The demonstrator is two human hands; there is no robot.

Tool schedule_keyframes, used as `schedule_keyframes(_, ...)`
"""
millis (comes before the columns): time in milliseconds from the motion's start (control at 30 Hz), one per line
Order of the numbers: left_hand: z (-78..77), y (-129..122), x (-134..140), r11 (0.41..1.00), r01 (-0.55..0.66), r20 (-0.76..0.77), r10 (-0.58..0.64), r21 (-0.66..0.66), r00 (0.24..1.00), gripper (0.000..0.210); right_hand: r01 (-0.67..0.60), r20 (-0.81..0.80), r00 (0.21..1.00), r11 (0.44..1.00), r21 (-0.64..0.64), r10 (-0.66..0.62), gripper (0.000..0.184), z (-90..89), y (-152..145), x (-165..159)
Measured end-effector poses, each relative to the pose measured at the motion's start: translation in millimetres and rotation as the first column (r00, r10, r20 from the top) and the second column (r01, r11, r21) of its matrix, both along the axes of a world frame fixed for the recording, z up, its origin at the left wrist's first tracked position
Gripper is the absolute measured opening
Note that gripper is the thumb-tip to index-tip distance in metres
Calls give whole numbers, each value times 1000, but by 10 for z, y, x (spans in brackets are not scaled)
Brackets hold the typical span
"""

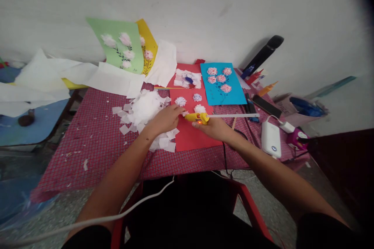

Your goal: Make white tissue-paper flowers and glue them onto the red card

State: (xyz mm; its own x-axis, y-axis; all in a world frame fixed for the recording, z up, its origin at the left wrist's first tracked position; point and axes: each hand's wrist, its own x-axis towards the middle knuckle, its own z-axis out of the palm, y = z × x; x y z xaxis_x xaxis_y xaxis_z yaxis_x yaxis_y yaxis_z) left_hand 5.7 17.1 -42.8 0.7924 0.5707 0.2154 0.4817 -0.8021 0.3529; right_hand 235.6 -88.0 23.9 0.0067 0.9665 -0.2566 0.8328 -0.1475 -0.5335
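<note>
- glue gun over red sheet, grasped by the right hand
- left hand just beside it, at a paper piece; cannot tell if pinching

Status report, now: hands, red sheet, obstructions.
Right hand gripping yellow glue gun. Left hand near its tip. Red sheet beneath, bearing fluffy paper flowers. White paper squares overlap its left edge.

Ahead of you stands a plain, pale wall, softly and evenly lit. Your table wears a red checked cloth; a lower blue-topped surface sits to your left. Beneath you are a red chair and a speckled grey floor.
</note>
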Motion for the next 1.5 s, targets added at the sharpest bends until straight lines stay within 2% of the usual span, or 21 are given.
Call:
schedule_keyframes(100, -3, 5, -6, 1000, -3, 12, 3, -5, 1000, 43, 37, -119, 992, 999, -26, -40, 43, -16, -36, 64)
schedule_keyframes(167, -3, 9, -10, 1000, -7, 21, 7, -12, 1000, 44, 67, -293, 952, 995, -77, -87, 46, -35, -51, 122)
schedule_keyframes(267, 7, 10, -16, 999, -16, 32, 17, -38, 999, 45, 112, -569, 802, 981, -155, -182, 51, -60, -65, 229)
schedule_keyframes(333, 20, 5, -19, 998, -23, 41, 26, -57, 999, 46, 131, -665, 711, 972, -194, -229, 53, -73, -73, 312)
schedule_keyframes(433, 38, -10, -22, 998, -20, 50, 23, -67, 998, 46, 118, -732, 628, 961, -248, -266, 51, -103, -90, 451)
schedule_keyframes(533, 40, -17, -22, 998, -8, 40, 10, -60, 999, 46, 122, -792, 517, 944, -308, -325, 41, -153, -110, 617)
schedule_keyframes(633, 20, -11, -26, 998, -21, 28, 22, -57, 999, 46, 168, -797, 409, 895, -413, -445, 28, -196, -121, 830)
schedule_keyframes(733, -9, 2, -33, 998, -19, 35, 21, -57, 999, 46, 199, -776, 353, 853, -483, -522, 22, -209, -104, 1096)
schedule_keyframes(900, -34, 9, -39, 998, -18, 30, 19, -52, 999, 46, 242, -780, 374, 864, -441, -502, 28, -225, -29, 1528)
schedule_keyframes(1033, -47, 8, -40, 999, -11, 38, 13, -52, 999, 46, 298, -676, 480, 829, -474, -559, 29, -288, 40, 1713)
schedule_keyframes(1167, -54, 10, -41, 999, -8, 51, 10, -48, 999, 46, 271, -608, 537, 803, -532, -584, 27, -324, 87, 1768)
schedule_keyframes(1500, -47, 1, -40, 999, -1, 48, 4, -52, 999, 47, 246, -568, 628, 828, -504, -532, 26, -308, 274, 1787)
